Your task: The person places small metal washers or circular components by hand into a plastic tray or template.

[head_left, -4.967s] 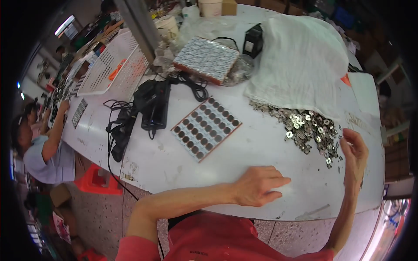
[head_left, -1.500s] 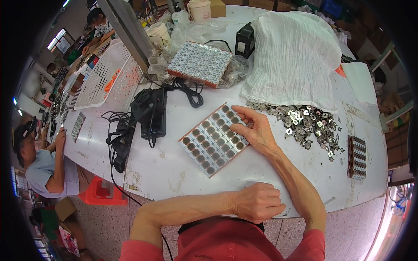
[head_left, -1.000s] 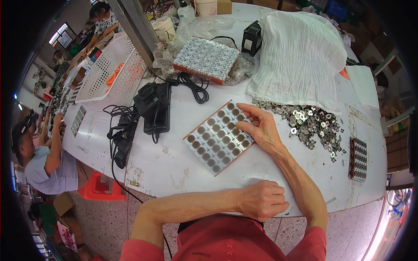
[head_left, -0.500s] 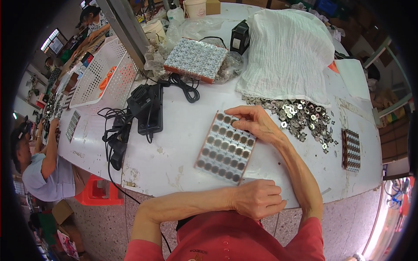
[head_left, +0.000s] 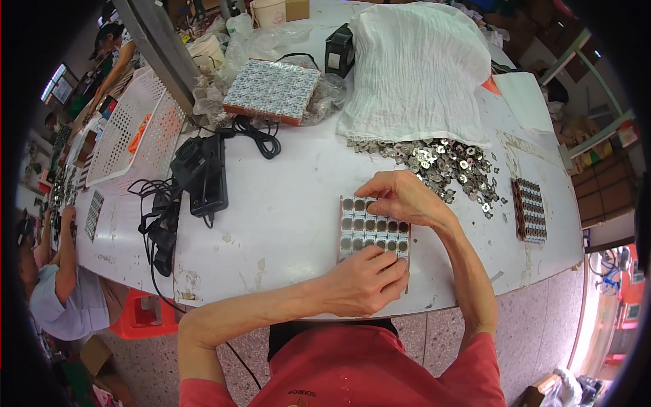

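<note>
A flat panel [head_left: 348, 224] with rows of dark round discs in pale cells lies on the table before me. My right hand [head_left: 405, 198] grips its far edge, thumb and index finger closed over the top row. Across the near rows, my left hand [head_left: 369, 279] is curled with its fingertips drawn together on the discs. Whatever those left fingertips hold, if anything, is hidden, and the hand covers the panel's lower part. Just beyond my right hand lies a loose heap of small metal pieces [head_left: 447, 166].
A white cloth sack [head_left: 417, 74] stands behind the heap. At right is a stack of similar panels [head_left: 531, 210]; far left, a foil-topped block [head_left: 271, 88]. Black adapters with cables [head_left: 207, 173] and a white basket [head_left: 129, 152] sit leftward. A co-worker [head_left: 64, 298] sits at left.
My left hand has moved up from the table's near edge onto the panel. The panel has turned from slanted to nearly straight, with my right hand still at its far edge. The view has shifted.
</note>
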`<state>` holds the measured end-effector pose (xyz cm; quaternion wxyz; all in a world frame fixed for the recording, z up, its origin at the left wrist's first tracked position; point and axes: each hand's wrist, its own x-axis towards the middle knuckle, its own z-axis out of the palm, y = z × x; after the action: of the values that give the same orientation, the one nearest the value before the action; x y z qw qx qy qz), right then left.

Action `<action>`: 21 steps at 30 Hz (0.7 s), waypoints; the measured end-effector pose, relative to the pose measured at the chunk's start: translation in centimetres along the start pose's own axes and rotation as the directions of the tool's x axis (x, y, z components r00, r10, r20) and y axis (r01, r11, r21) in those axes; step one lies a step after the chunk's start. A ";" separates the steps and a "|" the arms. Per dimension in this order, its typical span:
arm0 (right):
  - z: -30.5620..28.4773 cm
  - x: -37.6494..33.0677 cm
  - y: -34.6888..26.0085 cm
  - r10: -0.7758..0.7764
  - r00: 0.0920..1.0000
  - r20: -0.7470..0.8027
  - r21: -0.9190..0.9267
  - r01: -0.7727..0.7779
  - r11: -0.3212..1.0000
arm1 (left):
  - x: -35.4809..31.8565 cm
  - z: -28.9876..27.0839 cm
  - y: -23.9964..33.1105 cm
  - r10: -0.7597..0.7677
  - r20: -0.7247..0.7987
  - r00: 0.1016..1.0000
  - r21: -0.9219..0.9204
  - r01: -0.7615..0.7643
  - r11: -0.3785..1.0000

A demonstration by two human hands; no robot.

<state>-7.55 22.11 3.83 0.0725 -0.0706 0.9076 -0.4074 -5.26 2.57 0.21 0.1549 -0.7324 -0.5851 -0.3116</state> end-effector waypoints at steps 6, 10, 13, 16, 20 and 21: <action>0.5 -0.7 0.4 -0.011 0.997 -0.073 -0.037 0.009 0.999 | 0.2 0.6 0.0 -0.105 0.069 0.992 0.039 0.103 0.994; 0.4 -1.0 0.2 -0.035 0.993 -0.113 -0.023 0.033 0.999 | 0.2 0.8 0.3 -0.149 0.090 0.985 0.020 0.148 0.989; -0.2 -0.8 1.0 0.013 0.972 -0.234 0.074 0.005 0.997 | 0.1 0.6 0.5 -0.181 0.100 0.978 0.014 0.181 0.983; -1.5 -0.9 3.0 0.088 0.892 -0.443 0.100 -0.048 0.994 | 0.3 0.6 0.4 -0.181 0.103 0.978 0.003 0.182 0.983; -1.3 -0.4 3.8 0.095 0.817 -0.569 0.054 -0.078 0.995 | 0.2 0.7 0.4 -0.197 0.093 0.976 -0.012 0.199 0.980; -1.2 -0.4 3.7 0.085 0.812 -0.577 0.026 -0.085 0.996 | 0.3 0.7 0.4 -0.193 0.086 0.977 -0.019 0.196 0.980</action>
<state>-7.70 25.55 1.87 -0.1881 0.0969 0.8893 -0.4054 -4.62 3.11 -0.12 0.0887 -0.6862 -0.6556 -0.3023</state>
